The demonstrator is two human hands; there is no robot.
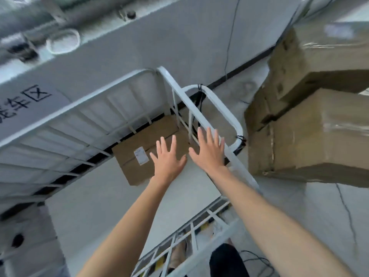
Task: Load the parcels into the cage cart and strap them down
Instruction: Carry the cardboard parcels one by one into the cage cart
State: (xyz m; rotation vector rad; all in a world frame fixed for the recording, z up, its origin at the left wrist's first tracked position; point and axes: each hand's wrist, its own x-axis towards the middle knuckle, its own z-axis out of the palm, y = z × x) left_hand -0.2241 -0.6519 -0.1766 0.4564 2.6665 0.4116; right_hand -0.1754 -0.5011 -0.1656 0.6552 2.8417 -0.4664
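— Step in hand?
— Loading, and early. One parcel point(139, 150) flat in the far corner of the cage cart point(79, 105), tight against the rails. Left grip point(168, 158) over that parcel, right grip point(209, 150) just beside the side rail point(185, 98); both spread wide, holding nothing. Contact with the parcel unclear.
— Next?
— Probably over to the stack point(319, 136) right of the cart for another box. No strapping yet.
— Room?
— Plenty of bare cart floor point(99, 196) on the near side. Best to lift clear of the side rail.
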